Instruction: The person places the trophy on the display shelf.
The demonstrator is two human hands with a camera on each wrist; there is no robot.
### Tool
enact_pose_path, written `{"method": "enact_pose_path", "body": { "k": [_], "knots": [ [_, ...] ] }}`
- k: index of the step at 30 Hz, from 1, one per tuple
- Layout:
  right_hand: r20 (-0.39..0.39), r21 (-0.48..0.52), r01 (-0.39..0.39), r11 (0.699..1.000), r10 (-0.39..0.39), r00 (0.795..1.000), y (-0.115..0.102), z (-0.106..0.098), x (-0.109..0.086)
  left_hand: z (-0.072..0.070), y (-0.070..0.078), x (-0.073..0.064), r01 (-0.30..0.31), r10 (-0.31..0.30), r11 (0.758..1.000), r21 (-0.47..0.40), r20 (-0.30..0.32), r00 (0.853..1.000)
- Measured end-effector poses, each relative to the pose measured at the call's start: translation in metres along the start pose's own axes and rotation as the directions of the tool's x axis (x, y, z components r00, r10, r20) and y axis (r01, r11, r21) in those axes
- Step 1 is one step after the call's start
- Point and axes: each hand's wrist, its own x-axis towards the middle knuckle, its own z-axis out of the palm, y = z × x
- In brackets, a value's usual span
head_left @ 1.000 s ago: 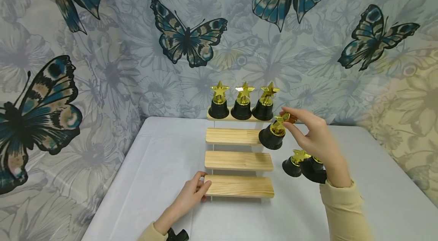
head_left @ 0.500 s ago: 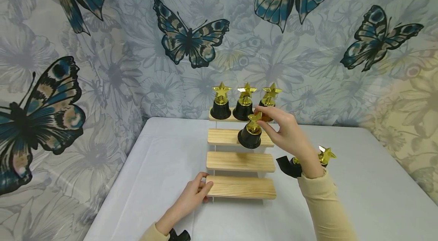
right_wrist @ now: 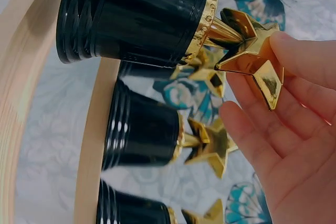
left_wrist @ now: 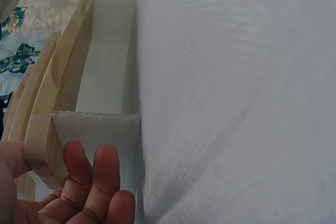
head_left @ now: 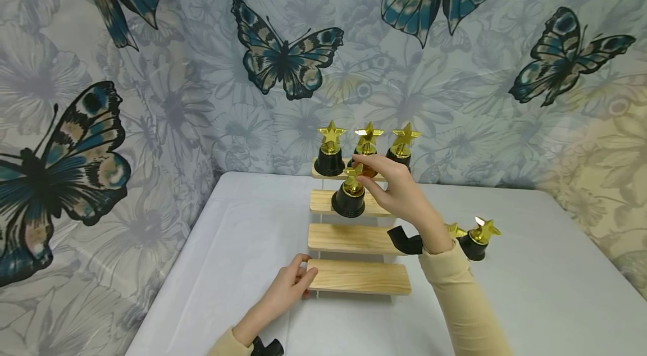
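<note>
My right hand (head_left: pixel 396 187) pinches a small trophy (head_left: pixel 349 201) by its gold star (right_wrist: pixel 254 56). The trophy's black base hangs upright at the second-highest plank (head_left: pixel 319 201) of a stepped wooden display stand (head_left: pixel 361 277); whether it touches the wood I cannot tell. On the top plank stand three matching trophies (head_left: pixel 329 160), the middle one partly hidden by my right hand. My left hand (head_left: pixel 285 288) grips the left end of the lowest plank, with the thumb on the wood and other fingers curled beside the white support (left_wrist: pixel 100 129).
Right of the stand, a trophy (head_left: pixel 477 241) stands on the white-covered table (head_left: pixel 546 288), with another trophy (head_left: pixel 455 229) half hidden behind my right forearm. Butterfly-patterned cloth (head_left: pixel 283 131) hangs close behind the table. Black straps (head_left: pixel 268 347) sit at my wrists.
My right hand has carried the trophy leftward from beside the stand to over the second-highest plank. My left hand keeps its grip on the lowest plank.
</note>
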Motion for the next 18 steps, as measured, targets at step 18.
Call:
{"method": "enact_pose_path", "body": {
  "k": [18],
  "knots": [
    [0.046, 0.017, -0.029, 0.999, 0.028, 0.999, 0.006, 0.027, 0.019, 0.000, -0.002, -0.001, -0.016, 0.016, 1.000, 0.015, 0.006, 1.000]
  ]
}}
